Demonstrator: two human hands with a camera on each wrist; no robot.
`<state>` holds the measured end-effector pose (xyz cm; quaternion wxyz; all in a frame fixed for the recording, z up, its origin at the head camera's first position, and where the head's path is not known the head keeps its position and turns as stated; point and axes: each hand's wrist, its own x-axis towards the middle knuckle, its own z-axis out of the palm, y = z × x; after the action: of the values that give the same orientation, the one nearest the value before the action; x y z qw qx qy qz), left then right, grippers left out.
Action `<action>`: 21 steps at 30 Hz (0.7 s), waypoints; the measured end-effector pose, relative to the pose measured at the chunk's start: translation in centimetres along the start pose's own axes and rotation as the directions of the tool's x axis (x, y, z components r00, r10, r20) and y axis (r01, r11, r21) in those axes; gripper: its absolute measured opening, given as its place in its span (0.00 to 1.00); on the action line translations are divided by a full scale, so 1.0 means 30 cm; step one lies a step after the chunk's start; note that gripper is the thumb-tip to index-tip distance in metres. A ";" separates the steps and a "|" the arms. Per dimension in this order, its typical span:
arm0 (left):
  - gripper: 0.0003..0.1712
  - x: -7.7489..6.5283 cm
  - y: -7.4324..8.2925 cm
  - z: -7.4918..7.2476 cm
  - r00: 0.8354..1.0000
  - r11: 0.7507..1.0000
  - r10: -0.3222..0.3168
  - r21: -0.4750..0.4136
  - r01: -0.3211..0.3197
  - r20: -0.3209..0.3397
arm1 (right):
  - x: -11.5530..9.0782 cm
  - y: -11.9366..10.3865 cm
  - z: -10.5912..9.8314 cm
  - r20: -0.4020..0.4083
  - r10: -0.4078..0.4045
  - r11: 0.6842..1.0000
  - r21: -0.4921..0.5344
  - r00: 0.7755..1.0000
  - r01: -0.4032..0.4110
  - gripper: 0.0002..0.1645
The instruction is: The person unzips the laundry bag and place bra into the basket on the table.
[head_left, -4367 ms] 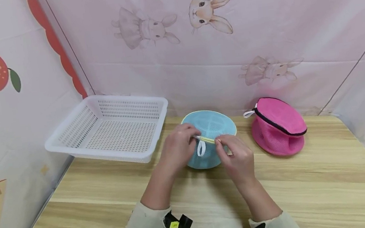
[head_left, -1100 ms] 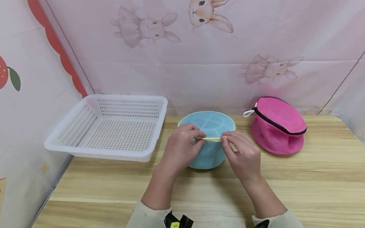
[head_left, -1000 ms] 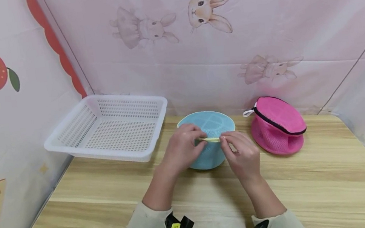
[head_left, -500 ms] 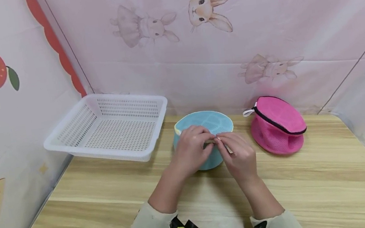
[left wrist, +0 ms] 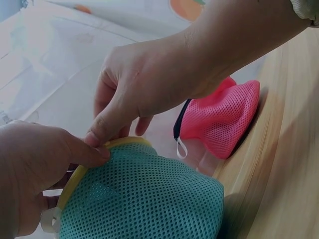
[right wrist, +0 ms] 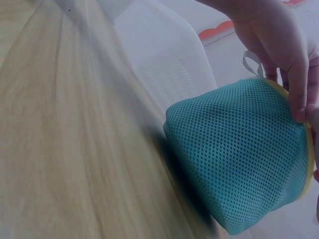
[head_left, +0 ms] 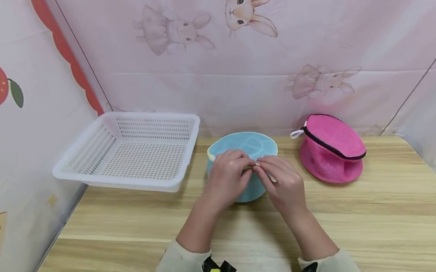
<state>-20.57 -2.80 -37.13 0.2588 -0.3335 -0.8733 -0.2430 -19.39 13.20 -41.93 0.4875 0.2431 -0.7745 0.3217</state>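
Observation:
A blue-green mesh laundry bag (head_left: 249,143) with a yellow zipper band (left wrist: 75,186) stands upright on the table, its round top facing up. My left hand (head_left: 227,175) pinches the band at the near side of the rim, thumb lying over it in the left wrist view. Right beside it, my right hand (head_left: 285,182) pinches the same band, and the fingertips of both hands almost meet. The zipper pull is hidden by the fingers. A white loop (right wrist: 253,63) sticks out from the rim by the left hand.
To the left sits a white perforated plastic basket (head_left: 184,176). On the right, a pink mesh laundry bag (head_left: 333,140) with a black zipper leans partly collapsed. A printed backdrop (head_left: 203,81) rises behind the wooden table (head_left: 134,255).
The left hand has moved right along the rim to the right hand, covering the stretch of yellow band seen between them. The blue-green bag has turned and shifted slightly left; its white loop left the front.

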 end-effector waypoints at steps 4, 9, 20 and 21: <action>0.04 0.001 -0.002 -0.003 1.000 1.000 0.001 -0.007 -0.001 0.004 | -0.001 0.004 0.002 0.014 0.012 1.000 0.008 1.000 -0.012 0.08; 0.03 0.001 -0.007 -0.004 1.000 1.000 0.006 -0.006 -0.006 0.008 | -0.002 0.010 0.004 0.015 0.005 0.999 0.035 1.000 -0.005 0.08; 0.03 -0.002 -0.012 -0.006 0.998 0.998 0.068 0.010 -0.068 -0.008 | -0.015 0.017 0.007 0.057 0.005 0.999 0.048 0.998 -0.007 0.13; 0.02 -0.002 -0.013 -0.007 0.997 0.997 0.072 0.006 -0.072 -0.009 | -0.016 0.018 0.008 0.063 0.001 0.999 0.048 0.998 -0.004 0.13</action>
<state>-20.74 -3.20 -37.11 0.2722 -0.3631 -0.8603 -0.2324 -19.72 13.42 -42.58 0.4567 0.2638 -0.7817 0.3329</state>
